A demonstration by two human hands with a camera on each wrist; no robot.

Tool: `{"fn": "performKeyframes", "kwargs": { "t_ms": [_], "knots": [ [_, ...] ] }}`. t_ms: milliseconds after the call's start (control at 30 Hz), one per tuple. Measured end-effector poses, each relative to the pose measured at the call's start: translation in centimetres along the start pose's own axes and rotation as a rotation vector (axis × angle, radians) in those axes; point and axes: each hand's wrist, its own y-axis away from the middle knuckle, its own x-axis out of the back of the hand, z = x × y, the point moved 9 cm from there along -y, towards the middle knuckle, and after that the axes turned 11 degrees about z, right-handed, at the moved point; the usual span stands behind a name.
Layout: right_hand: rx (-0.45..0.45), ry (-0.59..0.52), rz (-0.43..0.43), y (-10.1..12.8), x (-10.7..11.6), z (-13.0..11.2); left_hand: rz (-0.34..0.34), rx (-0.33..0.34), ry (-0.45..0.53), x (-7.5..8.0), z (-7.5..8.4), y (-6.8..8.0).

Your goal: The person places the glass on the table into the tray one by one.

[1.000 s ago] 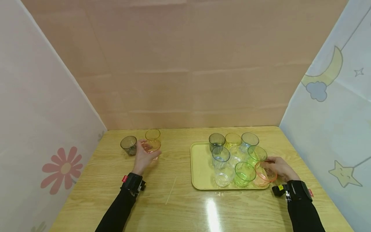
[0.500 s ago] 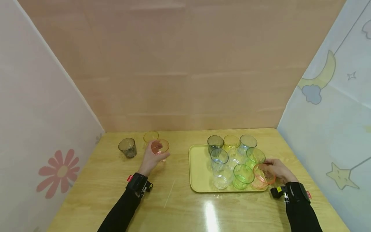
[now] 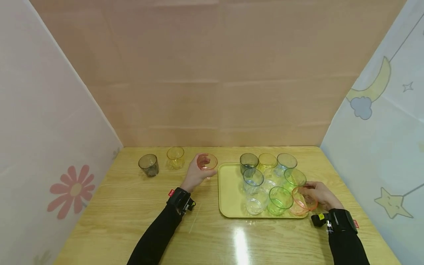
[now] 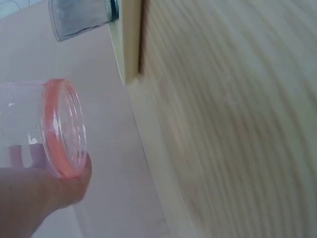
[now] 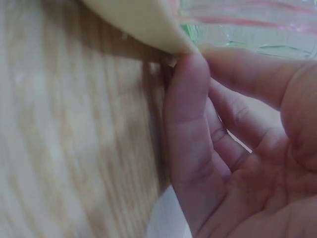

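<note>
My left hand grips a pink-orange glass around its side, raised above the table just left of the yellow tray. In the left wrist view the thumb shows at the thick pink base of this glass. At the tray's right edge, my right hand pinches the rim; the right wrist view shows thumb and fingers meeting on the tray edge. An orange glass stands on the tray beside that hand, partly in front of its fingers.
Several glasses crowd the tray, among them a green one, a blue one and a dark grey one. On the table's left stand a smoky grey glass and a yellow glass. A brown wall closes the back.
My left hand has carried the pink-orange glass rightward, from beside the yellow glass to near the tray's left edge. My right hand stays at the tray's right edge.
</note>
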Motion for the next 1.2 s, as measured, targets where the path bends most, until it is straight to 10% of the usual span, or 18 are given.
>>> {"fn": "performKeyframes", "kwargs": {
  "t_ms": [1200],
  "knots": [
    [-0.017,0.01,0.02,-0.1,0.0,0.2,-0.08,0.063,-0.11,-6.9,-4.1,-4.6]
  ]
}}
